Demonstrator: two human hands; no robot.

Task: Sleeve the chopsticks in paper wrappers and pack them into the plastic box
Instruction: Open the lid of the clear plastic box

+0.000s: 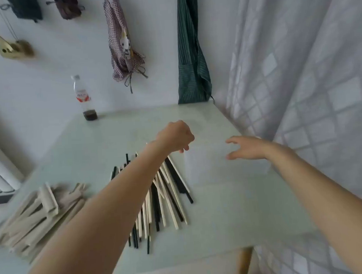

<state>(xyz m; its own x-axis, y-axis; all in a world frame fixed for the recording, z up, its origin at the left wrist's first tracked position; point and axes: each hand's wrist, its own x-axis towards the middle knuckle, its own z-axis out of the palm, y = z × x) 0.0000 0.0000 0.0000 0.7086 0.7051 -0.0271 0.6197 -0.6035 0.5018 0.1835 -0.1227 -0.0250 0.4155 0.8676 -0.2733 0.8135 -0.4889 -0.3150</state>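
Reaching over the table (232,213), left hand (175,137) loosely curled, right hand (247,147) fingers spread, both holding nothing.

Wrappers (39,213) left – chopsticks (168,192) right, bottle (83,98) behind.

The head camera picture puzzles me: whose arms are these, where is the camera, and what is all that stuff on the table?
No machine here: a person wears a wide-angle camera on the head, looking forward and down, so you see their own two arms. The left hand, fingers curled, hangs above the far end of a heap of loose black and cream chopsticks. The right hand is spread open over a see-through plastic box, which is faint and hard to make out. I cannot see either hand holding anything. A pile of paper wrappers lies at the left of the pale green table, and a plastic bottle with dark liquid stands at the back.
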